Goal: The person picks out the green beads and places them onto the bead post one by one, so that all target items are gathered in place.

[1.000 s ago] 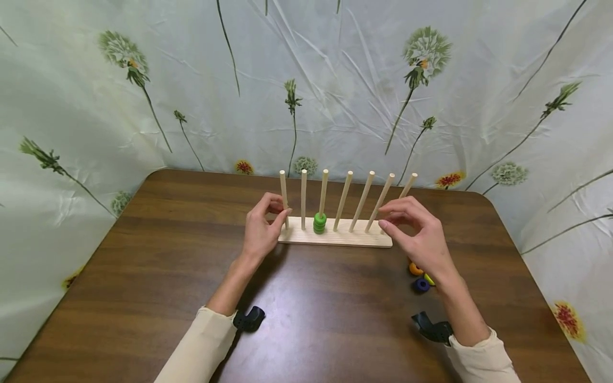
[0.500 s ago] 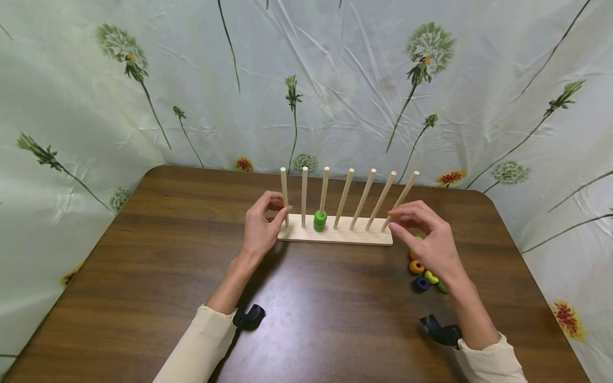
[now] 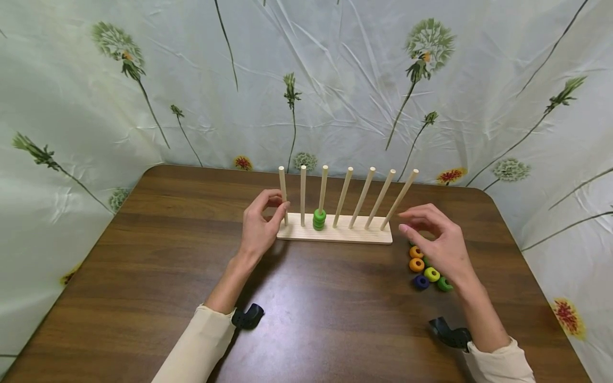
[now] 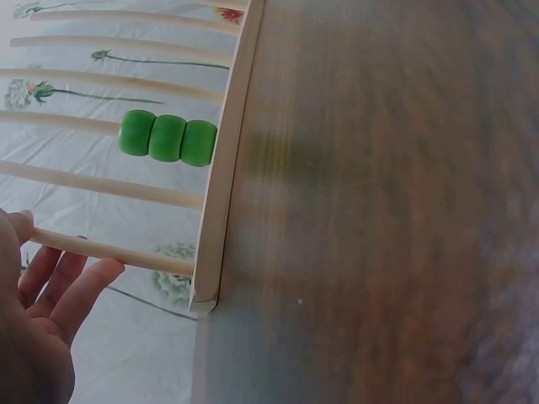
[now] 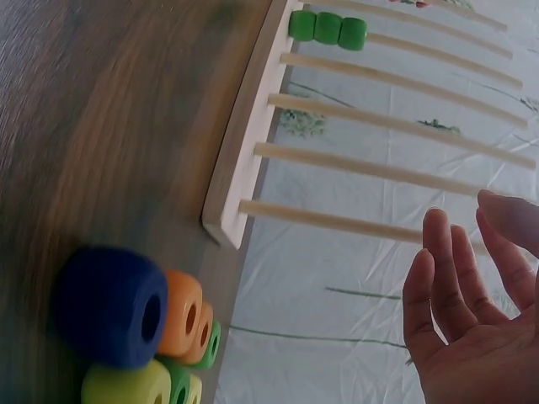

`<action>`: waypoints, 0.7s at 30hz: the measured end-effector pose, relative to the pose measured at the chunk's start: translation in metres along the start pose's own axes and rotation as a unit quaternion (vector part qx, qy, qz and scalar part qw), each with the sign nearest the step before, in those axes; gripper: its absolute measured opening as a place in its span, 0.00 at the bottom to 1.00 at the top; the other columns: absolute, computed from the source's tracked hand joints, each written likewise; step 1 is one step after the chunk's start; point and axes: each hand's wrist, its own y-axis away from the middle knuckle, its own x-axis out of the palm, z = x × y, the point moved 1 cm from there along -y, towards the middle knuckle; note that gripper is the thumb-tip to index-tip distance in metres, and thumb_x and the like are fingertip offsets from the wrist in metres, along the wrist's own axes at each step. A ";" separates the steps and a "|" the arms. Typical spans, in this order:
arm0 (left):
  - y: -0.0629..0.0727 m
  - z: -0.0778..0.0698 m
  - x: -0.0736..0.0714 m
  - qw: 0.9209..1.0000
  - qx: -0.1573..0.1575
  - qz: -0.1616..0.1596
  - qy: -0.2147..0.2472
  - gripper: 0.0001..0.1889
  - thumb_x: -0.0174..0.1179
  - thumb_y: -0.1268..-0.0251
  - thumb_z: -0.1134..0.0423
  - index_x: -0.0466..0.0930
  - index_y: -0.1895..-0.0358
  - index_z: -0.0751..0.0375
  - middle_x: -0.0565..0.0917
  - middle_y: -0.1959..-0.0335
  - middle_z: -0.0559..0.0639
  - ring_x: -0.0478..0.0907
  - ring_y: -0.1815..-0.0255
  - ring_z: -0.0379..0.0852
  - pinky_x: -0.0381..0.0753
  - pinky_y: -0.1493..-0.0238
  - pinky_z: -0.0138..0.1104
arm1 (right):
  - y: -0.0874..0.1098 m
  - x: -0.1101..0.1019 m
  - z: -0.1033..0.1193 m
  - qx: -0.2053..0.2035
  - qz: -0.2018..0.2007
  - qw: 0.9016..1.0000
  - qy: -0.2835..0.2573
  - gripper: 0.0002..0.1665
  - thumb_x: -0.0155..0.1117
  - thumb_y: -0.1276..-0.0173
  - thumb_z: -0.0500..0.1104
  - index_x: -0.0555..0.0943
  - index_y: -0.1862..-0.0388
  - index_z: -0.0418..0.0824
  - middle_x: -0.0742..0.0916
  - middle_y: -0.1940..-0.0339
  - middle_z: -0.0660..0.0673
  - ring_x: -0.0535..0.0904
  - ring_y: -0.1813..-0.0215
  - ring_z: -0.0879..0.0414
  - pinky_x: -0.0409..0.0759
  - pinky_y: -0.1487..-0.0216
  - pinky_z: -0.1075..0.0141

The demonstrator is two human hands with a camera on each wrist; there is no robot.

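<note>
Overall, the peg rack [image 3: 356, 236] stands sound near the far edge of the table [image 3: 316, 314], roughly midway between the left and right edges. Three green beads [image 3: 319, 220] are threaded on the third peg from the board's left end, the lowest seated on the board; the peg alone appears to hold the column in line. At that left end, my left hand [image 3: 258, 226] lightly pinches the leftmost peg [image 3: 282, 181] between thumb and fingers, in my judgement to steady the rack. My right hand [image 3: 440, 242] hangs beyond the board's right end, just apart from the rightmost peg [image 3: 401, 197], fingers loosely bent, parted from the thumb, holding nothing. Loose beads [image 3: 432, 274] lie grouped below it, towards the table's right edge, presumably for easy reach; my hand hides some, so no count is certified. Behind the far edge hangs flowered cloth [image 3: 230, 127].
</note>
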 end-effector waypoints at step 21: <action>0.000 0.002 0.000 1.000 0.019 -0.003 0.018 0.08 0.66 0.30 0.70 0.82 0.51 0.66 0.87 0.60 0.61 0.86 0.56 0.51 0.91 0.66 0.50 | 0.009 -0.031 -0.027 0.025 0.004 0.999 0.028 0.15 0.71 0.31 0.33 0.85 0.45 0.36 0.85 0.54 0.65 0.82 0.52 0.72 0.77 0.49 0.85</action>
